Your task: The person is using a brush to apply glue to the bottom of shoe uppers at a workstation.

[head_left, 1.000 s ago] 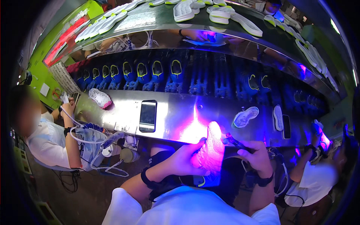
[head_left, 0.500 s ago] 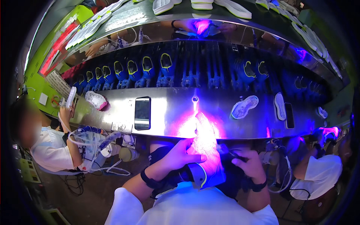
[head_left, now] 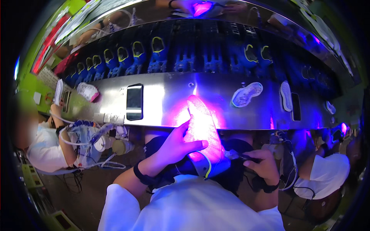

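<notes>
My left hand (head_left: pixel 173 148) is wrapped round the side of a shoe upper (head_left: pixel 203 129), its thumb lying across the top. The shoe points away from me over the bench's near edge, and strong pink-violet light washes out most of its surface. Its collar with a yellow-green edge (head_left: pixel 209 166) faces me. In my right hand (head_left: pixel 264 163) is a brush (head_left: pixel 246 157) with a dark handle. The pale brush tip is close to the shoe's right side near the heel; whether it touches is hard to tell.
On the metal bench (head_left: pixel 165 111) lie a phone (head_left: pixel 134 102), a white sole (head_left: pixel 247 94), another sole (head_left: pixel 285 96) and a second phone (head_left: pixel 295 107). Behind them stands a row of dark blue shoes (head_left: pixel 138 52). Co-workers sit at left (head_left: pixel 50 148) and right (head_left: pixel 323 177).
The whole view has tilted, so the bench sits higher and further left. The pale brush tip now shows beside the shoe's heel. My left hand keeps its hold.
</notes>
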Motion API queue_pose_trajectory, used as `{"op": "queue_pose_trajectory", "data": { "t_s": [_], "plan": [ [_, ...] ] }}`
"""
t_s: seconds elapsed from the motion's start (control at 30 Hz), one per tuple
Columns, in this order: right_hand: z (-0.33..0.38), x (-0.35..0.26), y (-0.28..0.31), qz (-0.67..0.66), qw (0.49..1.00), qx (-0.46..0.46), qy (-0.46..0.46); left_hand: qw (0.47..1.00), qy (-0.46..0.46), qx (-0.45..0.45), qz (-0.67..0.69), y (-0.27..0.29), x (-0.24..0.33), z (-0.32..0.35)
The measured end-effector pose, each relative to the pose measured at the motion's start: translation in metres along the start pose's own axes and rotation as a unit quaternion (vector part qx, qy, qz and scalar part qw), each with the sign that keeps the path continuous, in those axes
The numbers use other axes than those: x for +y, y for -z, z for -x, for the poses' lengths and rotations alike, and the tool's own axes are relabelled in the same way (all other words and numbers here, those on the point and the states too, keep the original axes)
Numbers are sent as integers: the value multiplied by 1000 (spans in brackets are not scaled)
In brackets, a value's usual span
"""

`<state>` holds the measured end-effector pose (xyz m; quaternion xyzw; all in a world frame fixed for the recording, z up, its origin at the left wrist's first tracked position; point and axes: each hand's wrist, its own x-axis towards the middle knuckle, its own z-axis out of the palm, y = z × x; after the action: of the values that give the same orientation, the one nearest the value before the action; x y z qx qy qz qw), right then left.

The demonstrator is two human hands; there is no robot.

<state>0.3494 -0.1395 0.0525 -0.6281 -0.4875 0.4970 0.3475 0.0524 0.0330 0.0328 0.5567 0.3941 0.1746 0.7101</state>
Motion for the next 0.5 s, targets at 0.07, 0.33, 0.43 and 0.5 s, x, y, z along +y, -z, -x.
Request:
{"op": "queue_pose_trajectory", "data": {
  "t_s": [0.07, 0.33, 0.43, 0.5],
  "plan": [
    [6, 0, -1, 54, 996, 30, 62, 998, -3, 0, 63, -5, 7, 2],
    [17, -22, -11, 88, 990, 65, 85, 970, 13, 25, 241, -11, 2, 22],
    [14, -29, -16, 112, 984, 75, 115, 959, 28, 30, 282, -8, -8, 28],
    [12, -38, -17, 128, 981, 78, 128, 949, 43, 34, 311, -7, -11, 34]
  ]
}}
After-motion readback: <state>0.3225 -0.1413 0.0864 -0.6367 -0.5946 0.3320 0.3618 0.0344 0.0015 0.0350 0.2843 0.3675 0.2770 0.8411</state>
